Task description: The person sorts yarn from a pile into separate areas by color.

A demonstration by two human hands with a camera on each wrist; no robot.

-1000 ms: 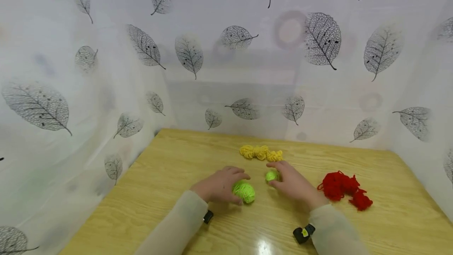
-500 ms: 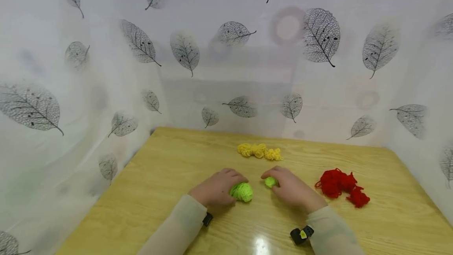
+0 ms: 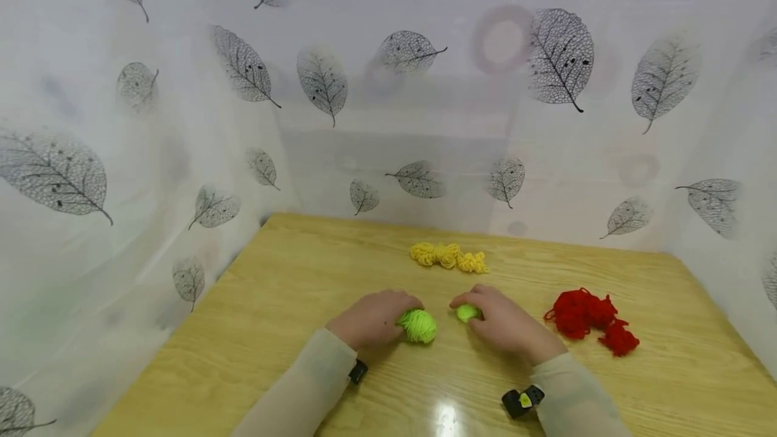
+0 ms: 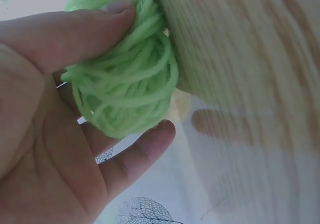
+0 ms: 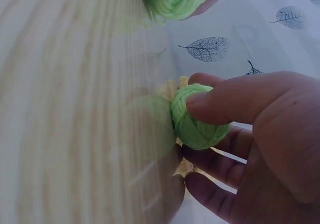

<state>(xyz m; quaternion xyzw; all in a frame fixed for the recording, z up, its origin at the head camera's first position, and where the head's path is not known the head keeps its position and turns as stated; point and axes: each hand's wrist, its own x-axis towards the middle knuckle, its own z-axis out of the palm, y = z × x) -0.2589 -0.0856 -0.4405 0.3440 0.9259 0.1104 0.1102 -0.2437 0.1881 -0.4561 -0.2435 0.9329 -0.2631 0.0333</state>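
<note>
A larger ball of lime-green yarn [image 3: 419, 326] rests on the wooden table, in front of the body's middle. My left hand [image 3: 371, 320] grips it from the left; in the left wrist view the thumb lies across the yarn [image 4: 127, 83], fingers behind it. To the right, my right hand [image 3: 505, 319] pinches a smaller lime-green yarn ball [image 3: 467, 313] between thumb and fingers. The right wrist view shows this small ball [image 5: 197, 119] close against the tabletop, its strands wound tight. A gap of bare wood separates the two balls.
Bundles of yellow yarn [image 3: 442, 255] lie toward the back of the table [image 3: 303, 268]. Red yarn [image 3: 583, 315] sits in a loose heap beyond my right hand. A white leaf-printed curtain [image 3: 340, 154] encloses the back and sides.
Both hands have closed in on the green yarn balls, thumbs and fingers now against them. The small ball has shifted slightly toward me. The yellow and red yarn stay put.
</note>
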